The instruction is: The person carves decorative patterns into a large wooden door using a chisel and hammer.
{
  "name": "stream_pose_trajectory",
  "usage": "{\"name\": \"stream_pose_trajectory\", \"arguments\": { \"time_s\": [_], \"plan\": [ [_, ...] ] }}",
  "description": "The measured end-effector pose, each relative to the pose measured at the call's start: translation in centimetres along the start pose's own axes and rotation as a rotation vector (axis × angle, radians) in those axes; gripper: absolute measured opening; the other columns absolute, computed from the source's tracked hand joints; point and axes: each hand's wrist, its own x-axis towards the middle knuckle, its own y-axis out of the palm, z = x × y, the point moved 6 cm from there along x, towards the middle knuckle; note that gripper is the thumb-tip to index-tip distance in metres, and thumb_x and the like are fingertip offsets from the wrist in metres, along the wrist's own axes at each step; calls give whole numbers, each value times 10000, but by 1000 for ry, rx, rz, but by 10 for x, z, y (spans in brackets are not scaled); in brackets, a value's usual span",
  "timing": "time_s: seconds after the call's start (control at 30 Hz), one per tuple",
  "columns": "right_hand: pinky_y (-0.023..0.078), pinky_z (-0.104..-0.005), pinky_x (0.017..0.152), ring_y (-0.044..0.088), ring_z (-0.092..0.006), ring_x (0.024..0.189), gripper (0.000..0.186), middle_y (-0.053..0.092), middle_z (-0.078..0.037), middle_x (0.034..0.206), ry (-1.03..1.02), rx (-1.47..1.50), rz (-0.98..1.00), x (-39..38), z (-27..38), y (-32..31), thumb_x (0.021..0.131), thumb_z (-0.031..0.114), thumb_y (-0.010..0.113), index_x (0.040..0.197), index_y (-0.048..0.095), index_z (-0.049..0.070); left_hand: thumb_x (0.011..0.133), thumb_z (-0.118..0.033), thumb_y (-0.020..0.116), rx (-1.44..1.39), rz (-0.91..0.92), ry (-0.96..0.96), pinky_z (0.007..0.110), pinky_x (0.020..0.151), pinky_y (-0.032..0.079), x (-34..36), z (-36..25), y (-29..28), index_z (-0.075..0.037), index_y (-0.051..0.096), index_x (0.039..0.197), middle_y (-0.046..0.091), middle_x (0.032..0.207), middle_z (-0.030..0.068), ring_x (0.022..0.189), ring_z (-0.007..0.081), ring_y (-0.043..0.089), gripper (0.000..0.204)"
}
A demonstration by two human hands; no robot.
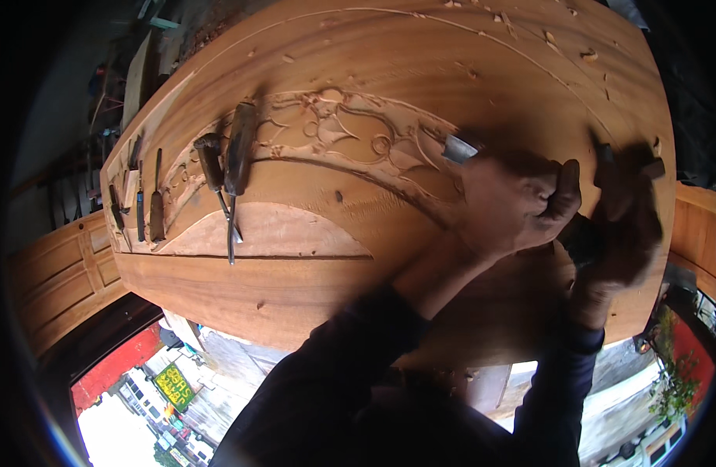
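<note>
My left hand (514,198) is closed round a chisel, whose wide bright steel blade (460,149) sticks out over the right end of the carved band. Its handle is hidden in the fist. Close by on the right, my right hand (629,237) is curled, dark and smeared by motion. Something dark and rounded (582,241) shows between the two hands; I cannot make out its kind. Under both hands lies a large wooden panel (296,311) with carved scrolls, leaves and circles (342,128) along a curved band.
Two dark-handled gouges (240,148) (210,159) lie crossed on the panel's left part. Several slimmer carving tools (156,202) rest near its left edge. Wood chips (589,54) are scattered toward the far edge. A panelled wooden piece (62,261) stands beyond at left.
</note>
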Motion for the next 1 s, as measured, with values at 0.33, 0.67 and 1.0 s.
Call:
{"name": "stream_pose_trajectory", "arguments": {
  "time_s": [0.33, 0.67, 1.0],
  "plan": [
    [381, -422, 1005, 507, -289, 944, 306, 556, -160, 951, 101, 64, -96, 7, 2, -16, 975, 218, 379, 837, 491, -30, 856, -155, 714, -37, -201, 114, 374, 421, 381, 12, -9, 2, -135, 515, 521, 496, 483, 54, 410, 250, 513, 391],
    [409, -407, 926, 536, -253, 937, 395, 581, -134, 948, 1, 101, 83, 1, -17, -7, 1040, 313, 401, 851, 532, -8, 857, -157, 720, 19, -191, 135, 354, 424, 401, 13, -12, 2, -146, 533, 527, 514, 486, 20, 411, 238, 528, 379],
    [376, -376, 803, 441, -214, 812, 303, 468, -80, 829, 20, 131, -137, 13, -12, -16, 966, 279, 451, 803, 475, 24, 836, -213, 736, 31, -188, 311, 368, 523, 452, 10, -23, -11, -143, 575, 597, 571, 577, 10, 511, 216, 577, 297]
  ]
}}
